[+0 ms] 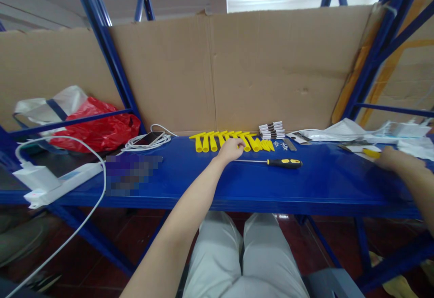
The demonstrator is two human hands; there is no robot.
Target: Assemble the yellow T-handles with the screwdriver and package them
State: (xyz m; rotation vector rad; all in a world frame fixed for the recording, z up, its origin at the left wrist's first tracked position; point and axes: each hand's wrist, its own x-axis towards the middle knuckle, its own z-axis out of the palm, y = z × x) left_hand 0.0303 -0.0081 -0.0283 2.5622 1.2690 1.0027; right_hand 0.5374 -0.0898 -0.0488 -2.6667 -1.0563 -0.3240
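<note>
Where the left hand (232, 149) reaches, yellow tubular pieces (213, 143) line up.

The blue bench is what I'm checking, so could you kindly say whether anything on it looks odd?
Nothing on the blue bench looks spilled or damaged: the yellow parts line up neatly, with the screwdriver in front. Only a pixelated patch at left looks odd, hiding what lies there.
</note>
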